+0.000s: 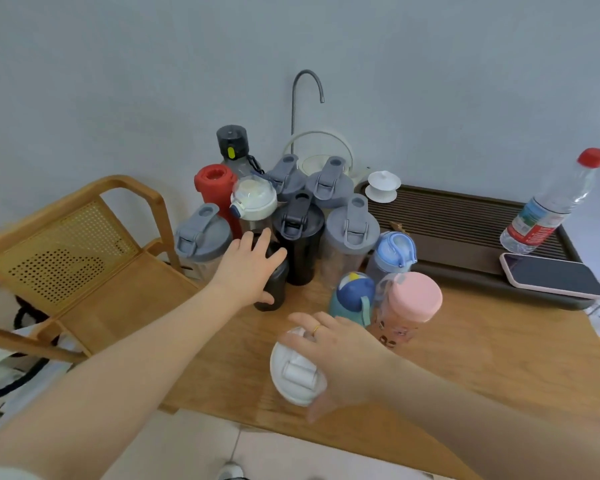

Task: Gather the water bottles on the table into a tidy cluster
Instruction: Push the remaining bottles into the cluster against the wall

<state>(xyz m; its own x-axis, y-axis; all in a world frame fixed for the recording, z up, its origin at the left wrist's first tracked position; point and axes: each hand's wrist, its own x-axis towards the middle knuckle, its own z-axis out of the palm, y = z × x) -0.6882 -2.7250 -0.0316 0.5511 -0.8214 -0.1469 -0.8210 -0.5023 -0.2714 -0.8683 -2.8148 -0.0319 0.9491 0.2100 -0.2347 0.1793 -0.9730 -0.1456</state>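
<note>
White-lidded bottle point(297, 374) under right hand point(343, 362), fingers wrapped round lid; left hand point(248, 268) fingers curled round dark bottle point(274, 285).

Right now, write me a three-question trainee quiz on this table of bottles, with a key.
1. True or false: the left hand is wrapped around a dark bottle at the front of the cluster.
2. Multiple choice: the bottle under the right hand has which lid? A) pink B) white C) red
3. Fill in: the clear plastic bottle with the red cap stands apart from the cluster, on the dark ____ beside the phone.

Key: 1 true. 2 B, the white-lidded bottle. 3 tea tray.
</note>
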